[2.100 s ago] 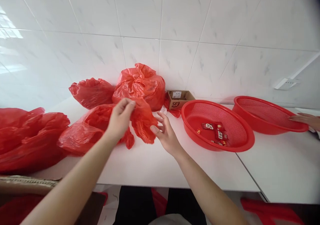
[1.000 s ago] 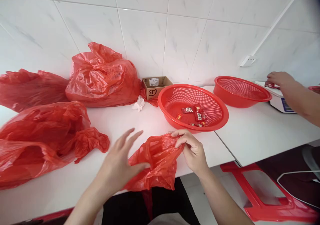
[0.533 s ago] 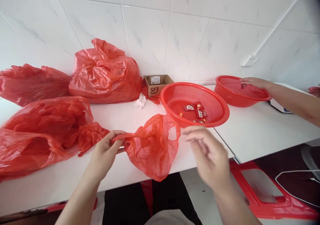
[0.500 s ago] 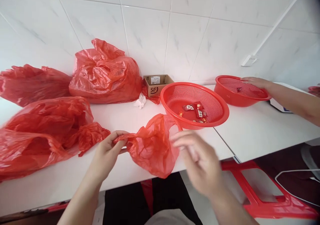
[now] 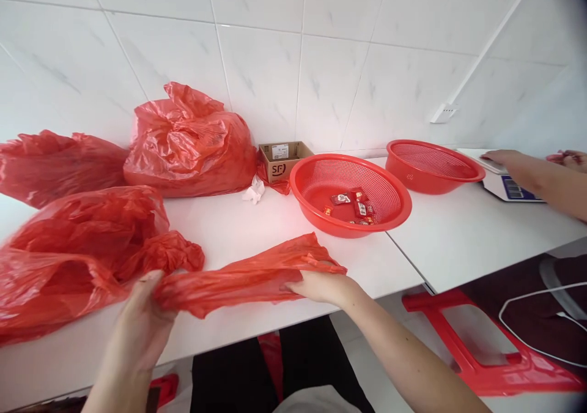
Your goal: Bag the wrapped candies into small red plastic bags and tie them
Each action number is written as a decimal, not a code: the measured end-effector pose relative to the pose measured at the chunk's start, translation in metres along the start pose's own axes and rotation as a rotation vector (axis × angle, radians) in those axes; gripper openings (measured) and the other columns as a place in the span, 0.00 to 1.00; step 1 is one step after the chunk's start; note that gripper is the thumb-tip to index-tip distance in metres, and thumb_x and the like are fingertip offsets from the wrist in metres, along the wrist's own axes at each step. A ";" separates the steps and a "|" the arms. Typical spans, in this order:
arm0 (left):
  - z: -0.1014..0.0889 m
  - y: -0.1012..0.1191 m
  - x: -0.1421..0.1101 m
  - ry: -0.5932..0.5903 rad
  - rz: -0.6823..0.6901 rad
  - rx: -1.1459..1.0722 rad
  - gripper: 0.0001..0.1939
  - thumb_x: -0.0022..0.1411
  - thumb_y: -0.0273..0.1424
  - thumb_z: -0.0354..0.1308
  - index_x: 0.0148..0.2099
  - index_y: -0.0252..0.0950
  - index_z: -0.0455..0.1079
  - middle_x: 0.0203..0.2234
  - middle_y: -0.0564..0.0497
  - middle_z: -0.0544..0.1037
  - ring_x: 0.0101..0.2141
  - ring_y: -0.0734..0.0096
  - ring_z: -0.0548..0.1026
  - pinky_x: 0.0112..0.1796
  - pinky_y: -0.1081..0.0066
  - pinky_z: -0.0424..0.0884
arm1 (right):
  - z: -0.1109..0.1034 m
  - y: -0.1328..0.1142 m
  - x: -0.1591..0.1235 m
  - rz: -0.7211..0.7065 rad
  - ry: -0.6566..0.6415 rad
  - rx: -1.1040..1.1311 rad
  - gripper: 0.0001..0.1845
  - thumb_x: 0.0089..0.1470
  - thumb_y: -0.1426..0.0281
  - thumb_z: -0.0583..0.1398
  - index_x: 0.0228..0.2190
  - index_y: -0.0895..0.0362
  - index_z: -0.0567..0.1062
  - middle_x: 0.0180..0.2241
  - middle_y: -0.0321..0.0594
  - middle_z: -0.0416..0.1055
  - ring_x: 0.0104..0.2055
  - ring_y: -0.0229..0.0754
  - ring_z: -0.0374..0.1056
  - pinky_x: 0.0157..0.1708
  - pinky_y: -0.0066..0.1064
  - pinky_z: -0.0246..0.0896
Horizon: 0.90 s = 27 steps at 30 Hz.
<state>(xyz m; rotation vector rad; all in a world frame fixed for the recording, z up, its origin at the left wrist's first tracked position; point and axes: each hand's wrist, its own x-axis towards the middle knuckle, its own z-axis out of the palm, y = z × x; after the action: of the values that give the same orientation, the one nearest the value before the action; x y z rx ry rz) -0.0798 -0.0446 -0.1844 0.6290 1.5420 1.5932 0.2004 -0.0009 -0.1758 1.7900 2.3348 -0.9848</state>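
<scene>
A thin red plastic bag (image 5: 243,281) is pulled out lengthwise just above the white table's front edge. My left hand (image 5: 142,315) grips its left end, with the fingers bunching the film. My right hand (image 5: 321,287) holds the bag's right end near a handle loop, palm down. Behind my left hand, a loose red plastic bag (image 5: 82,241) lies crumpled on the table, close to my left fingers. A fuller red plastic bag (image 5: 190,150) stands against the wall tiles, and another (image 5: 50,168) lies at the far left.
A red mesh basket (image 5: 348,229) holds small red packets (image 5: 353,206). Behind it are an SF cardboard box (image 5: 279,162) and a white tissue (image 5: 254,190). A second basket (image 5: 433,177) stands to the right, near a digital scale (image 5: 513,188). A co-worker's arm (image 5: 536,177) reaches over the scale. A red stool (image 5: 477,352) stands below right.
The bag has gone from a hanging, open bunch to a long stretch between my hands, and my right hand is back on it. The co-worker's hand has moved from the second basket to the scale.
</scene>
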 end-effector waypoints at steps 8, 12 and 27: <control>0.058 -0.019 -0.070 -0.094 1.154 1.031 0.07 0.61 0.34 0.59 0.36 0.41 0.78 0.65 0.43 0.58 0.64 0.36 0.53 0.60 0.36 0.45 | -0.010 -0.016 -0.012 -0.283 0.125 -0.105 0.23 0.57 0.61 0.57 0.53 0.54 0.71 0.53 0.48 0.70 0.55 0.55 0.66 0.49 0.42 0.63; 0.078 -0.037 -0.057 -0.137 1.043 1.323 0.13 0.64 0.39 0.56 0.46 0.45 0.79 0.67 0.40 0.56 0.64 0.30 0.51 0.56 0.30 0.45 | -0.001 -0.029 -0.025 -0.350 0.064 -0.284 0.23 0.61 0.66 0.55 0.54 0.66 0.69 0.49 0.58 0.72 0.51 0.57 0.69 0.48 0.45 0.64; 0.064 -0.032 -0.010 -0.371 1.089 1.653 0.31 0.57 0.15 0.47 0.54 0.50 0.75 0.69 0.49 0.53 0.65 0.35 0.50 0.55 0.29 0.48 | -0.037 0.005 -0.003 -0.490 0.181 -0.380 0.23 0.53 0.73 0.62 0.52 0.53 0.75 0.58 0.46 0.66 0.60 0.55 0.61 0.59 0.49 0.53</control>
<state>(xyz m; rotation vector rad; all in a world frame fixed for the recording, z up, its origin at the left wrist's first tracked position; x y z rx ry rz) -0.0158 -0.0183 -0.2056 2.7594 2.0451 0.2096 0.2180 0.0155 -0.1477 1.2398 2.9016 -0.3611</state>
